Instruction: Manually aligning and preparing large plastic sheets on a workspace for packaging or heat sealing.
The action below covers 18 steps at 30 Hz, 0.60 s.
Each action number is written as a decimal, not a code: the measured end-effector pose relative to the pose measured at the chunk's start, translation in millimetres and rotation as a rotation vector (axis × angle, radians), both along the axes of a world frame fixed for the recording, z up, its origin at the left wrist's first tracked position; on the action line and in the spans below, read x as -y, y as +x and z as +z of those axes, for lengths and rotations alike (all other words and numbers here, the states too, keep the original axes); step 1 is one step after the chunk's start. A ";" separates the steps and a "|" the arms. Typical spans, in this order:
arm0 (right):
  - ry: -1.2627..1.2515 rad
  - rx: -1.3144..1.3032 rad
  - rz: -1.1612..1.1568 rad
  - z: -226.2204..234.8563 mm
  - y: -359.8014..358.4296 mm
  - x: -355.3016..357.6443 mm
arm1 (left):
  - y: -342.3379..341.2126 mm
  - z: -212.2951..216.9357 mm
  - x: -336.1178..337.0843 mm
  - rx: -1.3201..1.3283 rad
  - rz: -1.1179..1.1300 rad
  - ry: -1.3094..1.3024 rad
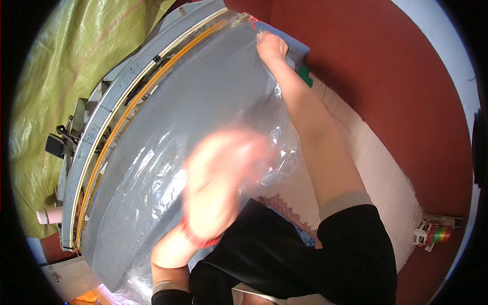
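A clear plastic sheet (152, 147) lies spread and wrinkled over a grey surface (198, 71), shining in several places. My right hand (272, 47) reaches to the far corner, its fingers closed on the sheet's edge. Close to those fingertips is a red string (252, 21). My left hand (223, 162), with a red band (199, 238) at the wrist, is over the near part of the sheet. Motion smears its fingers, so their pose does not show, nor whether they touch the plastic.
An orange strip (147, 86) and a grey marked rail (96, 119) run along the table's left side. Beyond them hangs a yellow-green woven cloth (56, 66). A pink cylinder (49, 216) is at left. Rainbow-coloured tape (441, 234) sits by the red wall (406, 101).
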State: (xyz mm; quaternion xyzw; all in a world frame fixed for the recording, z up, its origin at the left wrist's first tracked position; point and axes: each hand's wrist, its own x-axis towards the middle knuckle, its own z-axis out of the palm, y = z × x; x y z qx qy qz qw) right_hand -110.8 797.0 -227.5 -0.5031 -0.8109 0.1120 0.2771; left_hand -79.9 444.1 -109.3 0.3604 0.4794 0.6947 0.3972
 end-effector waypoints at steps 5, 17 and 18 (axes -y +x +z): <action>-0.064 0.016 0.032 4.9 -12.7 7.1 | 28.1 -142.9 -106.2 -0.155 0.050 -0.345; -0.074 0.119 0.108 -6.4 -4.4 -12.0 | 18.4 -93.9 -18.3 0.105 -0.656 -0.217; -0.047 0.143 0.105 -7.1 -9.1 -11.0 | 8.9 -78.8 8.9 0.188 -0.722 -0.149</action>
